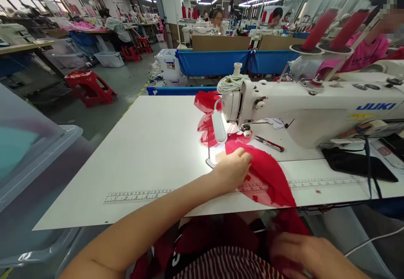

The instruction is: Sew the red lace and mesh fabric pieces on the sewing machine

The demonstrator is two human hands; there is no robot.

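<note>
On the white sewing table (132, 144), a strip of red sheer fabric (265, 165) runs from under the sewing machine (284, 102) toward me and drops over the front edge. My left hand (235, 167) is closed on the fabric just in front of the needle area, knuckles up. Below the table edge, at my lap, my right hand (303, 253) is beside the hanging part of the fabric. Motion blurs its fingers, so their grip is unclear. More red fabric bunches behind and left of the machine head. Thread snips (269, 143) lie right of the needle.
A printed ruler (135, 197) runs along the table front. To the right lies a black pouch (356, 165); two red thread cones (322, 28) stand above the machine. A clear plastic bin (41, 165) is at left, a red stool (90, 87) beyond. Other people sit at machines further off.
</note>
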